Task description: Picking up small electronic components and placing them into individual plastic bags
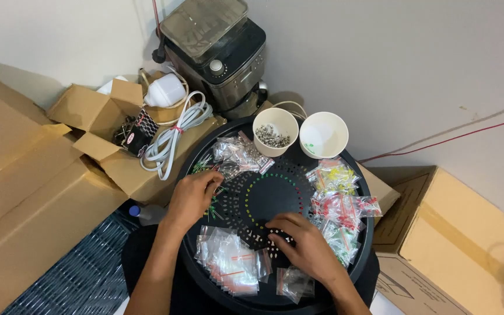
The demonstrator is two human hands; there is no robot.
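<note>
A round black perforated tray point(366, 232) lies below me, ringed with small clear bags of coloured parts. My left hand point(192, 195) rests on the tray's left side, fingertips pinched at a small piece next to loose green parts point(213, 211). My right hand point(301, 244) lies flat on the lower middle of the tray, fingers curled over the holes. A ring of small coloured dots point(275, 175) sits around the tray's centre. Clear bags point(230, 263) lie between my forearms.
Two white paper cups stand at the tray's far edge: one point(275, 131) holds small metal parts, the other point(324, 135) is almost bare. Bags of red and yellow parts point(336, 195) lie at right. Cardboard boxes point(36, 175), a white cable point(173, 137) and a black appliance point(217, 49) surround it.
</note>
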